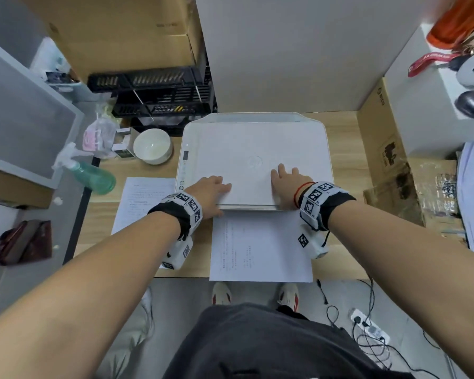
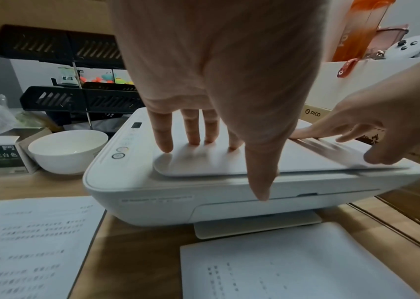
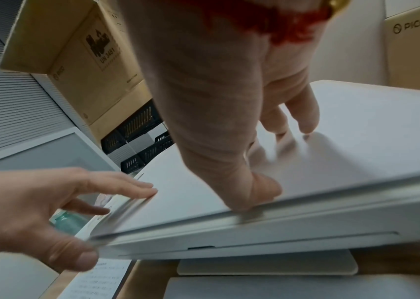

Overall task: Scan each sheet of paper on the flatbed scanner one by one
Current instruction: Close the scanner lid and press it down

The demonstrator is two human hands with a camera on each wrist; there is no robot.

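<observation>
Scanner [image 1: 255,160] lid down; our left hand [image 1: 211,191] and right hand [image 1: 288,184] lie flat on it, fingers straight, grasping nothing. Sheets [image 1: 260,247] near.

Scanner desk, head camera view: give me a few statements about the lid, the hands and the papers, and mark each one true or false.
1. Both hands rest on the scanner lid. True: the left hand and right hand lie on it with straight fingers.
2. The lid stands fully upright. False: it is down or nearly down.
3. A printed sheet lies on the desk in front of the scanner. True.
4. The white bowl sits to the right of the scanner. False: it sits to its left.
5. The left hand holds the spray bottle. False: the bottle lies apart on the desk.
</observation>
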